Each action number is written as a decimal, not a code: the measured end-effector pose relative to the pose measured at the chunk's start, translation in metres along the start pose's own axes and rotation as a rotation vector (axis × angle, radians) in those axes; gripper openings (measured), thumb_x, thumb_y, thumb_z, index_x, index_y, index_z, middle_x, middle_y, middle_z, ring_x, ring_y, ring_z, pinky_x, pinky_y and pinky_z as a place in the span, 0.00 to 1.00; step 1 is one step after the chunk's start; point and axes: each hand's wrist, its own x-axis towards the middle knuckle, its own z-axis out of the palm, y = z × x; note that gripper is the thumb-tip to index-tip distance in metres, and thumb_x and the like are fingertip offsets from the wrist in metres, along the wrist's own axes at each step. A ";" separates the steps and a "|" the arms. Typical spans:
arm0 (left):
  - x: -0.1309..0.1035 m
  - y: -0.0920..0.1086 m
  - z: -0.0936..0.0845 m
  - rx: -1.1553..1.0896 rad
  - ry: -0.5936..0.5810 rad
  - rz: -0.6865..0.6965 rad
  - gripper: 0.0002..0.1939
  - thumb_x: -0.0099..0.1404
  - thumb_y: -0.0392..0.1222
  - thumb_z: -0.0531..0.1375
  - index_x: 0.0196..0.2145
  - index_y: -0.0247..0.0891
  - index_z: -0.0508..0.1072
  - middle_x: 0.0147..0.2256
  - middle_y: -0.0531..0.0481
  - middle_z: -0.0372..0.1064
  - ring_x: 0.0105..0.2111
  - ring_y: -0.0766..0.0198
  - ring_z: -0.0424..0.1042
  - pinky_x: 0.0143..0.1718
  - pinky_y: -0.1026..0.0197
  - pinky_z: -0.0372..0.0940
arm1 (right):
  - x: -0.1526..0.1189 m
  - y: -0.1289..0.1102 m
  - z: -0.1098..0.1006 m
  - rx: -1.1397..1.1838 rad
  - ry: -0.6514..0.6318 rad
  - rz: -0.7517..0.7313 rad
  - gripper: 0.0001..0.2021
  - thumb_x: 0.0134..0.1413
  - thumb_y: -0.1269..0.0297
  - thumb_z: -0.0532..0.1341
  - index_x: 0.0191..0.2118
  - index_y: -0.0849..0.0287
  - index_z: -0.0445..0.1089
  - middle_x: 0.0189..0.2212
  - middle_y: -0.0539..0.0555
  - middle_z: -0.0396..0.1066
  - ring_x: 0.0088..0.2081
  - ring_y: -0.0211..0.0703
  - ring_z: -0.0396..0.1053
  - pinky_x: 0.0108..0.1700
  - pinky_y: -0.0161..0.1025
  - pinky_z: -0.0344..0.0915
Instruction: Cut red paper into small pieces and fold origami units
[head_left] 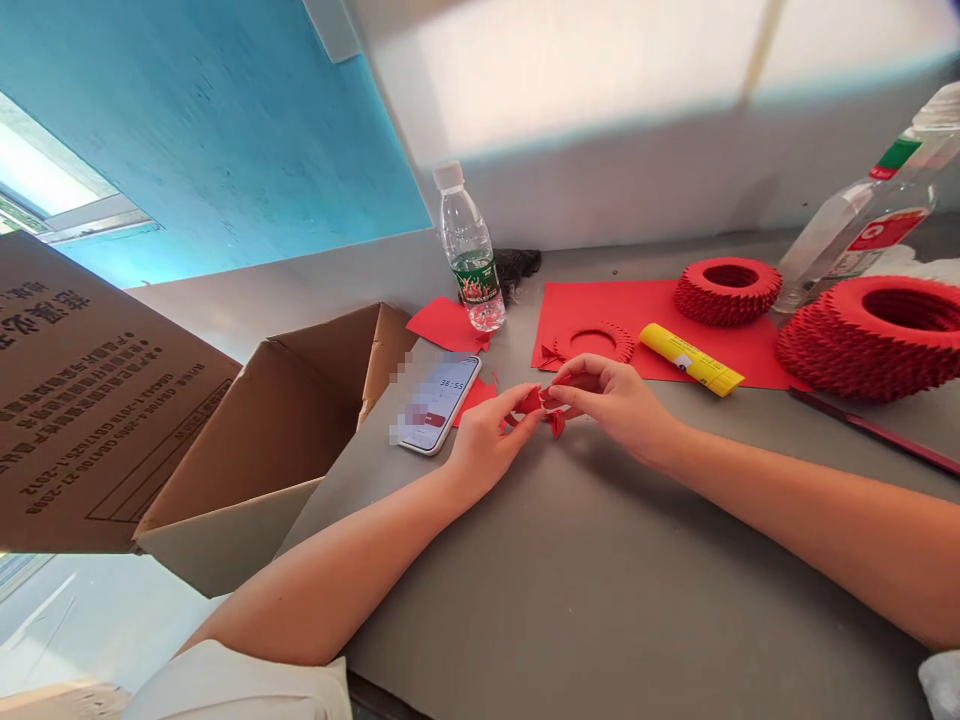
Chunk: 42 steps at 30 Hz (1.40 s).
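Pinching over the grey table (600,600), the left hand (487,440) and right hand (619,405) come close together, thumbs and fingers nearly closed, both gripping a small piece of red paper (531,402)! Just beside the left hand lies a phone (441,405), screen up. Past the right, a yellow glue stick (690,360) rests at the near edge of a red sheet (637,300); a thin red ring (619,342) lies there too, a thicker ring (727,311) farther back. Beyond the phone, a clear bottle (472,260) stands near the wall (615,190).
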 end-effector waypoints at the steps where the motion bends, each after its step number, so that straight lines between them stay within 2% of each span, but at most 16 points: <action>1: 0.000 0.000 0.000 -0.003 0.000 0.002 0.13 0.61 0.41 0.55 0.45 0.40 0.68 0.39 0.52 0.72 0.34 0.68 0.70 0.34 0.69 0.65 | 0.000 0.000 0.000 -0.003 -0.005 -0.002 0.10 0.45 0.59 0.61 0.31 0.59 0.65 0.29 0.52 0.71 0.33 0.41 0.71 0.33 0.40 0.70; 9: -0.001 0.000 0.000 -0.001 -0.017 0.009 0.13 0.62 0.42 0.54 0.45 0.41 0.68 0.38 0.52 0.72 0.34 0.68 0.71 0.33 0.69 0.66 | 0.000 0.002 0.000 -0.057 -0.014 -0.001 0.10 0.46 0.58 0.61 0.31 0.58 0.64 0.27 0.51 0.70 0.29 0.39 0.70 0.33 0.39 0.69; 21: -0.002 -0.001 0.001 0.104 0.044 0.044 0.13 0.60 0.41 0.57 0.44 0.38 0.69 0.35 0.51 0.72 0.29 0.70 0.69 0.31 0.69 0.65 | -0.002 0.005 0.002 -0.083 0.000 -0.034 0.10 0.47 0.57 0.59 0.31 0.58 0.63 0.27 0.51 0.71 0.27 0.39 0.69 0.32 0.40 0.68; 29: -0.003 -0.008 0.003 0.295 0.087 0.182 0.14 0.61 0.41 0.56 0.44 0.35 0.69 0.35 0.49 0.73 0.30 0.66 0.71 0.35 0.65 0.64 | -0.006 0.002 0.005 -0.193 0.045 -0.053 0.06 0.49 0.62 0.58 0.31 0.58 0.63 0.26 0.50 0.71 0.27 0.37 0.69 0.33 0.37 0.66; 34: -0.003 -0.011 0.005 0.368 0.115 0.281 0.13 0.61 0.41 0.56 0.43 0.34 0.70 0.31 0.48 0.73 0.30 0.66 0.71 0.33 0.66 0.64 | -0.004 0.004 0.004 -0.247 -0.003 -0.032 0.08 0.47 0.59 0.59 0.31 0.59 0.66 0.25 0.50 0.69 0.27 0.36 0.67 0.32 0.36 0.65; 39: -0.001 -0.014 0.004 0.441 0.151 0.268 0.14 0.61 0.42 0.56 0.44 0.35 0.70 0.29 0.49 0.73 0.27 0.67 0.69 0.31 0.66 0.63 | -0.001 0.006 0.000 -0.194 0.005 0.009 0.12 0.48 0.55 0.58 0.35 0.58 0.67 0.28 0.52 0.71 0.30 0.39 0.69 0.32 0.37 0.66; 42: 0.000 -0.015 0.004 0.482 0.163 0.268 0.15 0.61 0.44 0.55 0.44 0.34 0.71 0.26 0.49 0.72 0.25 0.67 0.68 0.28 0.66 0.62 | 0.000 0.008 -0.001 -0.217 0.047 0.003 0.11 0.50 0.56 0.57 0.32 0.59 0.68 0.29 0.52 0.71 0.30 0.39 0.69 0.33 0.37 0.66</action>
